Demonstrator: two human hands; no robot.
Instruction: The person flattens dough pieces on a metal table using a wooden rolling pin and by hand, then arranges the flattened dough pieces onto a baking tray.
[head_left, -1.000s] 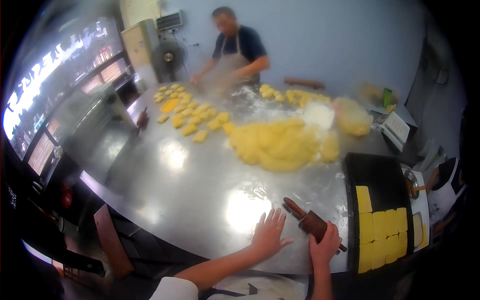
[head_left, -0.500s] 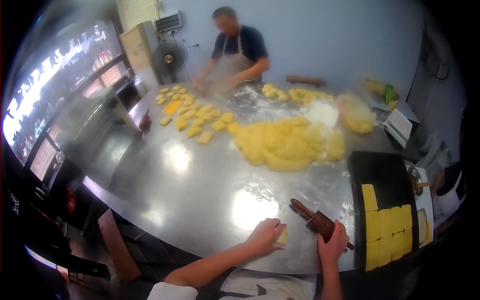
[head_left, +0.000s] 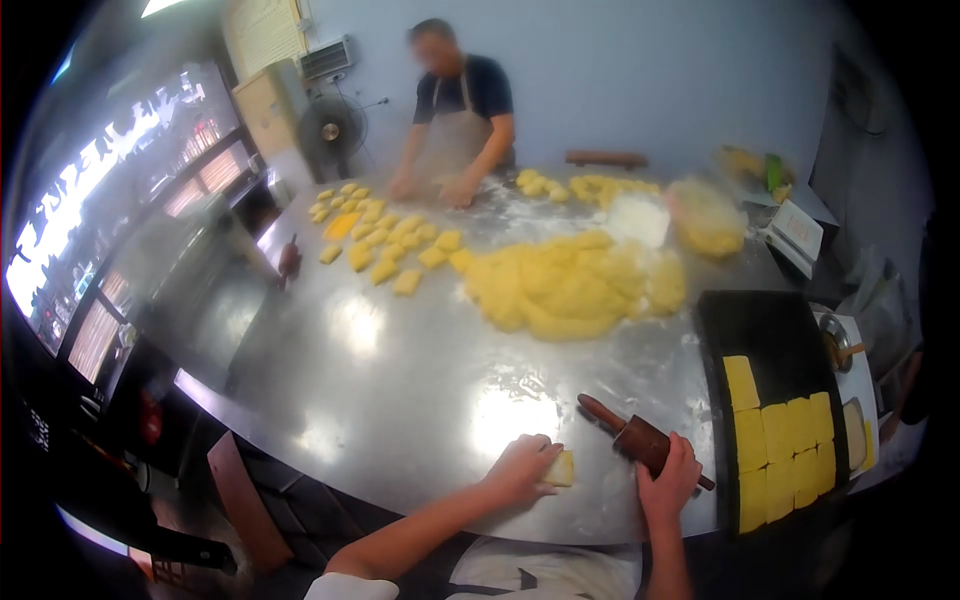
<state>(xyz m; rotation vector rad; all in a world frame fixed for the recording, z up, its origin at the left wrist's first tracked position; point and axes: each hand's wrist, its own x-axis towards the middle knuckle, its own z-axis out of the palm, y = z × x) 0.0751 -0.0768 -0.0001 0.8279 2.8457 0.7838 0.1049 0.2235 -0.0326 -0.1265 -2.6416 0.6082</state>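
My left hand is at the near edge of the metal table, its fingers closed on the left side of a small, flat, yellow dough piece. Part of that piece is hidden under the fingers. To the right, my right hand grips a brown wooden rolling pin by its near end. The pin lies slanted, with its far handle pointing up and left. A bare strip of table separates the pin from the dough piece.
Right of my hands, a black tray holds rows of flat yellow dough squares. Ahead lie a big dough mound, white flour and several dough pieces. A co-worker stands across the metal table.
More of the dough piece shows beside my left fingers. My right hand keeps its hold on the rolling pin. Across the table, the co-worker's arms have shifted, and the whole view has tilted slightly.
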